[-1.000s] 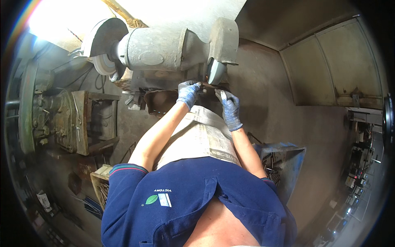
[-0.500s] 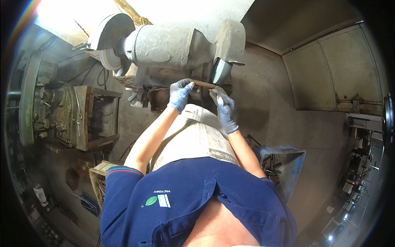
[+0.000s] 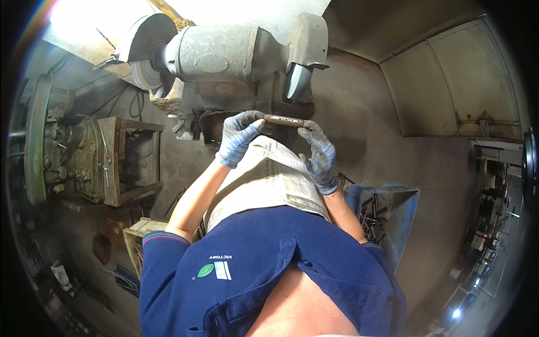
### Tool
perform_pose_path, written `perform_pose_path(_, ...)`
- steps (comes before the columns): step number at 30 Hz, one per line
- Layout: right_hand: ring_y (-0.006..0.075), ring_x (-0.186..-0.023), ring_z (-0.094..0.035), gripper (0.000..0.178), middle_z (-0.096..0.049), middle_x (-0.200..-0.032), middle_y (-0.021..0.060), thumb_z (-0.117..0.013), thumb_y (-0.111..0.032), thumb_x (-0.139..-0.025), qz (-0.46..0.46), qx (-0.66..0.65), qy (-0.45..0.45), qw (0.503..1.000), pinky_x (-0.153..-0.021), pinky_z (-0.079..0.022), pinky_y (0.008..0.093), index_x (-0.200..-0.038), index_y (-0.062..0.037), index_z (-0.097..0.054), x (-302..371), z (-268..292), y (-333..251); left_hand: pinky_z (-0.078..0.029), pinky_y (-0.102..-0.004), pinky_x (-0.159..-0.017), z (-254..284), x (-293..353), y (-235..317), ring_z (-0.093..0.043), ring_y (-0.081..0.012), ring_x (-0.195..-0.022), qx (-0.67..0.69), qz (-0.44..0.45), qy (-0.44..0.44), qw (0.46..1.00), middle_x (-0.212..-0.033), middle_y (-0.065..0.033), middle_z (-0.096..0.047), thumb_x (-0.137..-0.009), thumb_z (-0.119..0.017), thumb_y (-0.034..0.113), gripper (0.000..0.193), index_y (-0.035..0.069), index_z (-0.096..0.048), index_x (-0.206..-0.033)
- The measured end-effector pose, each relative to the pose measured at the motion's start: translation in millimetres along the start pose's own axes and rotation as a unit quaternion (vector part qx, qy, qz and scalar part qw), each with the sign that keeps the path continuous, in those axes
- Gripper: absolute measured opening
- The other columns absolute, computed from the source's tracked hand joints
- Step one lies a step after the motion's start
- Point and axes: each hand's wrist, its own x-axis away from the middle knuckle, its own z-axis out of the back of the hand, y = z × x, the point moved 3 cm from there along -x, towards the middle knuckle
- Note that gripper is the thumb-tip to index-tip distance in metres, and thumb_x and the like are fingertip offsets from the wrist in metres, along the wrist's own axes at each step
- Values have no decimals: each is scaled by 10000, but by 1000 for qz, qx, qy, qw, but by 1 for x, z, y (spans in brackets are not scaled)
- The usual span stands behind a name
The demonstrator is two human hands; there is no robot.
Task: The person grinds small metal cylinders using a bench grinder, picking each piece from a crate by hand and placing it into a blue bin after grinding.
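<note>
A short brown metal bar is held level between my two gloved hands, just in front of a bench grinder. Its upward face shows a row of small bright spots. My left hand pinches the left end between thumb and fingers. At the other end, my right hand has its fingertips closed on the bar. The grinder's right wheel, partly under a grey guard, stands beyond the bar and apart from it. The left wheel is farther off.
A green machine on a metal stand occupies the left side. A blue-edged bin holding rods is by my right elbow, and a wooden box by my left. Newspaper covers my lap. Metal panels stand at far right.
Both hands have drawn the bar back toward me, away from the right wheel. The bar has turned so its spotted face shows. My right hand has shifted right and nearer.
</note>
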Motion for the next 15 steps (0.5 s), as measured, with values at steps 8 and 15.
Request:
perform_pose_path(8, 316, -1119, -535, 488, -559, -1179, 192, -672, -372, -807, 40, 100, -15, 994, -961, -414, 388, -1110, 6, -615, 0, 3, -11, -433, -201, -533, -10, -9, 9, -557, -60, -596, -10, 68, 29, 997, -668, -25, -622, -850, -649, 156, 151, 19, -624, -793)
perform_pose_path(15, 297, -1139, -521, 397, -559, -1199, 165, -659, -289, -817, -42, 50, 30, 997, -977, -392, 371, -1100, -12, -629, 1, 6, 1, -512, -226, -654, -17, -19, 0, -604, -89, -707, -41, 8, -13, 999, -824, -65, -661, -845, -619, 49, 154, -31, -625, -976)
